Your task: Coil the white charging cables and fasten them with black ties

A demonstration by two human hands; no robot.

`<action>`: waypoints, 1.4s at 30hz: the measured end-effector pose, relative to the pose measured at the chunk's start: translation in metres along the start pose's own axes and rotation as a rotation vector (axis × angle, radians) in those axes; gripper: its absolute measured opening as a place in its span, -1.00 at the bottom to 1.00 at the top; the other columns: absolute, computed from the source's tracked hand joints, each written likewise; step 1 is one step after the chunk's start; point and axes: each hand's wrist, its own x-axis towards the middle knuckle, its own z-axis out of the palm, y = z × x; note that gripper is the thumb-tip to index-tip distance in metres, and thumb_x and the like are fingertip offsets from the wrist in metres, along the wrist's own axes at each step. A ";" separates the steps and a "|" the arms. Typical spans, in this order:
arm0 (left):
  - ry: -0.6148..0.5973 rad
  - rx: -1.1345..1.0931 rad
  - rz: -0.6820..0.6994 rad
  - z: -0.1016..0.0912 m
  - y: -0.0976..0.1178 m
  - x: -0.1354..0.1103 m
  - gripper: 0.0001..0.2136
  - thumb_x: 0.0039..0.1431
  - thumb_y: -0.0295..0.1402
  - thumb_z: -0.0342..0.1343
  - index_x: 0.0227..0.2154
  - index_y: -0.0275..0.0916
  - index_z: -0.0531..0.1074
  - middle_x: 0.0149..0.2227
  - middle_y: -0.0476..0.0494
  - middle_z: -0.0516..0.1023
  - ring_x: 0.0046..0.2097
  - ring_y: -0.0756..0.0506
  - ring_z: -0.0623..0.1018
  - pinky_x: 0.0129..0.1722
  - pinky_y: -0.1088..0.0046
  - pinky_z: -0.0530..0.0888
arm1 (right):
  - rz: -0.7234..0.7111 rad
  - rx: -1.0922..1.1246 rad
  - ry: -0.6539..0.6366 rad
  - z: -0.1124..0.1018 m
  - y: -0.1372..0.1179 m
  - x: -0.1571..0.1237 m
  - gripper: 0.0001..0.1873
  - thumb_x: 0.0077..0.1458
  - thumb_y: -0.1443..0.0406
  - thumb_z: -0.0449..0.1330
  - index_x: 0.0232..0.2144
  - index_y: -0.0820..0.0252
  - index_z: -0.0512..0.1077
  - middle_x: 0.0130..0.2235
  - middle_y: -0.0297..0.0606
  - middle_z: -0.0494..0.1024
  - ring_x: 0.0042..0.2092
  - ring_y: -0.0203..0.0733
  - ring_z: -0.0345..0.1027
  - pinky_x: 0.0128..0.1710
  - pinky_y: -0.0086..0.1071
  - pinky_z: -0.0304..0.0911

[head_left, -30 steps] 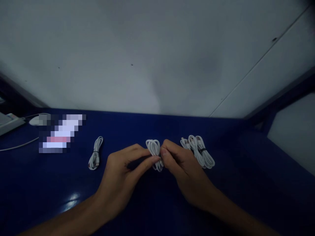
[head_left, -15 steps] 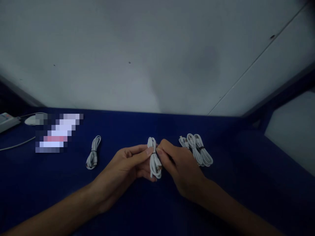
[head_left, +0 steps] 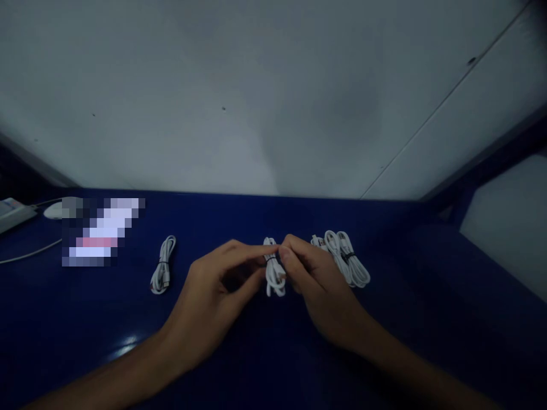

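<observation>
Both of my hands meet over the middle of a dark blue table (head_left: 239, 364). Between them is a coiled white cable (head_left: 274, 279) with a dark tie round its middle. My left hand (head_left: 213, 296) pinches the bundle from the left with finger and thumb. From the right, the fingers of my right hand (head_left: 314, 285) are closed on the same bundle at the tie. The lower loops of the cable hang free below my fingertips.
A single tied white cable (head_left: 163, 272) lies to the left. A pile of tied white cables (head_left: 346, 263) lies just right of my right hand. A blurred-out patch, a white mouse (head_left: 53, 209) and a grey device (head_left: 12, 210) sit far left. A pale wall rises behind.
My left hand turned from palm-up to palm-down over the cable. The bundle rose slightly and now sits higher between my fingertips.
</observation>
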 end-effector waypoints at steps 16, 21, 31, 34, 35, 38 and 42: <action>0.085 0.072 0.110 -0.001 0.003 0.000 -0.90 0.42 -0.30 0.32 -0.18 -0.02 0.76 -0.23 0.01 0.69 -0.17 -0.11 0.64 -0.05 0.38 0.53 | -0.235 -0.247 -0.032 0.000 0.002 -0.002 -0.67 0.52 0.33 0.03 -0.39 0.09 0.18 -0.47 -0.50 0.27 -0.50 -0.35 0.06 -0.46 -0.36 0.01; -0.081 -0.211 -0.081 -0.002 0.007 0.004 -0.69 0.48 -0.19 0.24 -0.40 -0.16 0.69 -0.32 -0.06 0.61 -0.20 -0.14 0.56 0.01 0.28 0.52 | -0.318 -0.320 0.000 -0.001 0.004 -0.002 -0.67 0.50 0.34 0.03 -0.39 0.07 0.14 -0.48 -0.48 0.32 -0.53 -0.35 0.06 -0.49 -0.36 0.02; -0.180 -0.542 -0.242 0.000 0.002 0.004 -0.70 0.51 -0.28 0.18 -0.38 -0.20 0.64 -0.35 -0.08 0.58 -0.25 -0.09 0.53 -0.13 0.37 0.48 | -0.254 -0.288 -0.015 0.000 0.001 -0.001 -0.67 0.56 0.23 -0.02 -0.34 0.08 0.25 -0.46 -0.44 0.39 -0.51 -0.32 0.17 -0.47 -0.34 0.09; -0.099 -0.502 -0.232 0.000 0.002 0.003 -0.70 0.49 -0.27 0.21 -0.42 -0.19 0.62 -0.35 -0.09 0.58 -0.23 -0.12 0.53 -0.09 0.31 0.50 | -0.180 -0.193 -0.001 0.000 0.001 -0.001 -0.65 0.60 0.18 -0.06 -0.28 0.09 0.34 -0.47 -0.45 0.38 -0.50 -0.30 0.20 -0.46 -0.34 0.10; -0.077 -0.464 -0.222 0.000 0.003 0.003 -0.70 0.47 -0.25 0.23 -0.43 -0.19 0.62 -0.35 -0.09 0.58 -0.21 -0.13 0.54 -0.08 0.29 0.50 | -0.162 -0.164 0.013 -0.001 0.001 -0.001 -0.65 0.61 0.17 -0.06 -0.25 0.10 0.37 -0.48 -0.46 0.37 -0.50 -0.30 0.20 -0.46 -0.34 0.10; 0.002 -0.313 -0.159 -0.001 0.008 0.003 -0.72 0.39 -0.22 0.31 -0.45 -0.18 0.64 -0.35 -0.07 0.57 -0.21 -0.13 0.54 -0.06 0.28 0.49 | -0.123 -0.108 0.040 -0.002 0.000 -0.002 -0.69 0.60 0.17 -0.01 -0.20 0.10 0.42 -0.48 -0.47 0.35 -0.49 -0.31 0.20 -0.46 -0.35 0.11; 0.072 -0.235 -0.119 -0.001 0.011 0.005 -0.83 0.36 -0.21 0.35 -0.30 -0.14 0.76 -0.32 -0.06 0.61 -0.23 -0.13 0.55 -0.12 0.32 0.50 | -0.116 -0.092 0.066 -0.001 -0.002 -0.002 -0.73 0.56 0.16 0.09 -0.22 0.09 0.45 -0.44 -0.45 0.42 -0.47 -0.30 0.26 -0.46 -0.36 0.17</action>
